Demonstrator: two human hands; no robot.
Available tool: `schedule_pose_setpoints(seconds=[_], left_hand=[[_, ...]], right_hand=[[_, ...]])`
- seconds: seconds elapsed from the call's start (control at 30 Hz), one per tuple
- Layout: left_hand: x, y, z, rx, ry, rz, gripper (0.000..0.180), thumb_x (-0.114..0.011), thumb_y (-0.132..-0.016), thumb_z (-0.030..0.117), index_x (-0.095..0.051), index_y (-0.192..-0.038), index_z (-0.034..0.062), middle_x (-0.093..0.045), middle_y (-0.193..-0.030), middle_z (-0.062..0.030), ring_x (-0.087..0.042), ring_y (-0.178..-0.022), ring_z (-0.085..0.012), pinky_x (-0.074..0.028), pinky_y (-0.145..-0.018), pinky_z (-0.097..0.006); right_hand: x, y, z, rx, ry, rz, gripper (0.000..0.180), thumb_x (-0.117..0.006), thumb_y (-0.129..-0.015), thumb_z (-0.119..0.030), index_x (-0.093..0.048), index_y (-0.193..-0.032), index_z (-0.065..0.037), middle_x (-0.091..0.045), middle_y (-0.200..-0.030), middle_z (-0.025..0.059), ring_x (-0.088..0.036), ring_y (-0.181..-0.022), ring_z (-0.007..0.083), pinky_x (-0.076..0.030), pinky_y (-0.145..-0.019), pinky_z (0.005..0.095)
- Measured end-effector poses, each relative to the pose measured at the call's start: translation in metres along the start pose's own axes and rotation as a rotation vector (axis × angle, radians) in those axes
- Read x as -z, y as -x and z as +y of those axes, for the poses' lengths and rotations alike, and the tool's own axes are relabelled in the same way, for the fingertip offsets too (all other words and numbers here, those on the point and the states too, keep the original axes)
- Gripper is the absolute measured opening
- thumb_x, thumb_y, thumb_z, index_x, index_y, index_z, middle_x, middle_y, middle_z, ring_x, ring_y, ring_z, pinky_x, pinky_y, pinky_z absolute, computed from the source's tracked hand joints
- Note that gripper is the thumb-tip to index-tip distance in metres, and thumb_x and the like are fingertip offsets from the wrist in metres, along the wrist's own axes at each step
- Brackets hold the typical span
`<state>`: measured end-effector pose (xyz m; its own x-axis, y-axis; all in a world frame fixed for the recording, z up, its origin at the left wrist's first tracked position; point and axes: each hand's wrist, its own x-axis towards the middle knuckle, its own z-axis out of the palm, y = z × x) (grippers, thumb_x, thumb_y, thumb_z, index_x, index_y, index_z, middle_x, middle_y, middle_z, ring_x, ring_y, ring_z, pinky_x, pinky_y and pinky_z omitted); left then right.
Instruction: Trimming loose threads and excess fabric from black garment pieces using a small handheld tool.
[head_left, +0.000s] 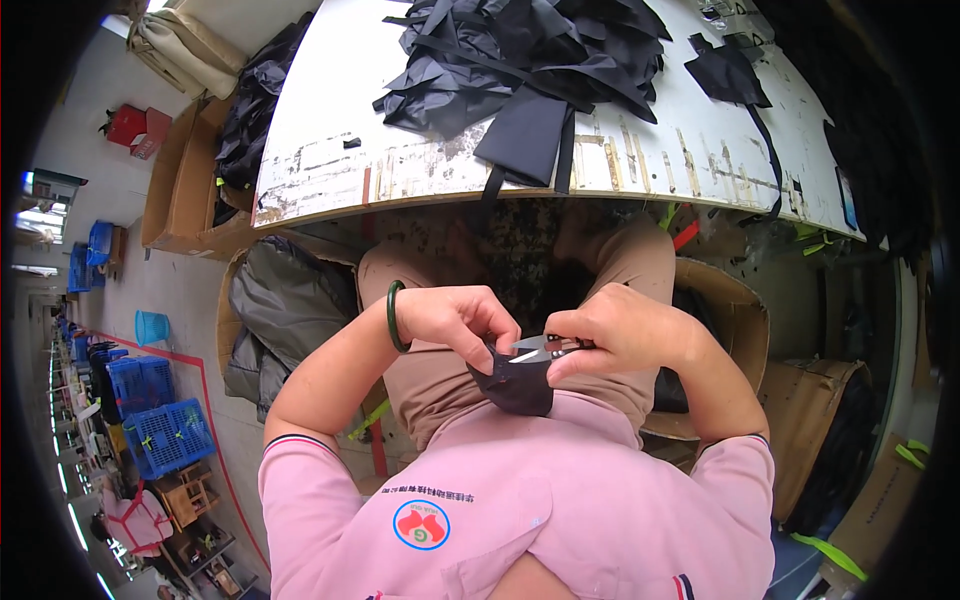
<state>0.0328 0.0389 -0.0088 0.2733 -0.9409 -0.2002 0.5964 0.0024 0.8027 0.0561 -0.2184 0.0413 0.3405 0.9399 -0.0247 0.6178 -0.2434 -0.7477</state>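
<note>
Over my lap, my left hand (465,322) pinches the edge of a small black fabric piece (525,388) between thumb and fingers. My right hand (615,335) is closed round the dark handles of a pair of scissors (530,351). The pale blades point left and lie against the fabric's upper edge, close to my left fingertips. Whether the blades are parted cannot be made out. The fabric hangs down against my pink shirt.
A white worktable (330,100) with a worn edge stands ahead, bearing a heap of black fabric pieces (530,60) and a separate black piece (728,72) with a strap. Cardboard boxes (180,190) flank me. Blue crates (165,440) stand on the floor at left.
</note>
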Motion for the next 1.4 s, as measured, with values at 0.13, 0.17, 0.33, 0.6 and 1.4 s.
schedule_pose_setpoints(seconds=[0.13,0.17,0.33,0.6,1.4], left_hand=[[-0.009,-0.007,0.008,-0.04,0.016,0.18,0.005,-0.065,-0.08,0.0,-0.064,-0.085,-0.0005,-0.061,-0.079,0.0028,-0.055,-0.073,-0.0043,-0.044,-0.069,-0.02],[-0.007,-0.008,0.002,-0.125,0.073,0.26,0.006,-0.065,-0.081,0.0,-0.065,-0.087,0.0001,-0.062,-0.08,0.0022,-0.055,-0.074,-0.0039,-0.044,-0.069,-0.019],[-0.025,-0.017,-0.002,-0.527,0.083,0.647,0.008,-0.064,-0.085,0.0,-0.066,-0.092,-0.0009,-0.063,-0.089,-0.0015,-0.058,-0.081,-0.0076,-0.046,-0.077,-0.023],[-0.032,-0.019,-0.005,-0.68,-0.106,0.718,0.01,-0.062,-0.087,0.0,-0.066,-0.096,-0.0027,-0.059,-0.098,-0.0043,-0.056,-0.089,-0.0098,-0.046,-0.08,-0.024],[-0.033,-0.021,-0.019,-0.654,-0.081,0.666,0.015,-0.061,-0.085,-0.006,-0.066,-0.098,-0.0006,-0.057,-0.1,-0.0049,-0.055,-0.087,-0.0084,-0.043,-0.07,-0.019]], right_hand=[[0.004,-0.004,-0.006,-0.075,0.028,0.015,0.043,-0.068,-0.08,-0.046,-0.057,-0.078,-0.005,-0.056,-0.057,0.0106,-0.057,-0.053,0.0316,-0.044,-0.049,0.0365],[0.002,-0.003,-0.007,-0.113,0.049,0.126,0.042,-0.069,-0.079,-0.046,-0.056,-0.079,-0.006,-0.057,-0.058,0.0102,-0.057,-0.053,0.0309,-0.044,-0.048,0.0359],[-0.023,0.001,-0.009,-0.184,0.162,0.58,0.039,-0.072,-0.078,-0.043,-0.054,-0.078,-0.008,-0.058,-0.059,0.0065,-0.059,-0.05,0.0255,-0.044,-0.045,0.0349],[-0.027,-0.002,-0.016,-0.144,0.29,0.649,0.036,-0.077,-0.074,-0.035,-0.054,-0.078,-0.007,-0.058,-0.061,0.0065,-0.059,-0.051,0.0249,-0.044,-0.046,0.0336],[-0.026,-0.001,-0.022,-0.213,0.179,0.571,0.035,-0.075,-0.077,-0.035,-0.055,-0.078,-0.007,-0.057,-0.059,0.0086,-0.059,-0.051,0.0278,-0.044,-0.047,0.0357]])
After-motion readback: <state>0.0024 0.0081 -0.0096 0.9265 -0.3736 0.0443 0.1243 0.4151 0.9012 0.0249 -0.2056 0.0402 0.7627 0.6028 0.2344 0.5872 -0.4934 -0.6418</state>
